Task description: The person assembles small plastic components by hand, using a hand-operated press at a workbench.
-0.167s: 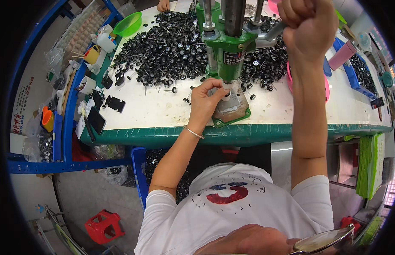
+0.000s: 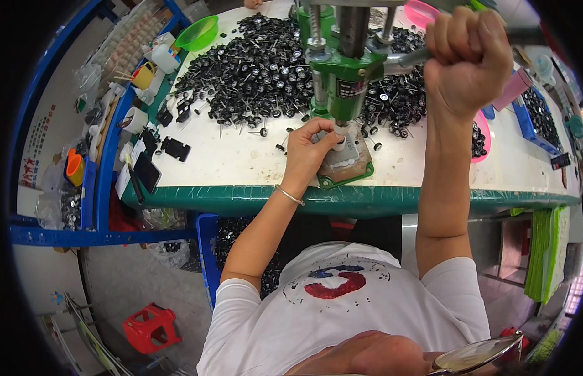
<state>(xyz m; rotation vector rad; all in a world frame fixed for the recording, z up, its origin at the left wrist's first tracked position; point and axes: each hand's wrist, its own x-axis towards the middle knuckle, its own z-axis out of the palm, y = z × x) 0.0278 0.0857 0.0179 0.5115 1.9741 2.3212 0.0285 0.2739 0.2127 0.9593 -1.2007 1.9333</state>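
Observation:
A green hand press (image 2: 349, 78) stands at the table's near edge on a metal base (image 2: 351, 164). My right hand (image 2: 470, 62) is closed round the press's lever (image 2: 416, 57), up to the right of the column. At the foot of the press, my left hand (image 2: 312, 145) pinches thumb and forefinger together beside a small white cylinder (image 2: 339, 143) under the ram. Whatever lies between those fingertips is too small and covered to name. Behind the press spreads a large heap of small black wheels (image 2: 254, 75), several with thin metal axles.
A green bowl (image 2: 197, 34) sits at the far left, a pink basin (image 2: 481, 139) right of my forearm. Blue trays (image 2: 532, 128) of black parts line the right side. A phone (image 2: 146, 173) lies at the left edge; a red stool (image 2: 151, 328) stands on the floor.
My right fist has come down slightly with the lever, which now lies flatter and shows beyond the hand. My left hand keeps its pinch at the press foot. The whole view has shifted a little.

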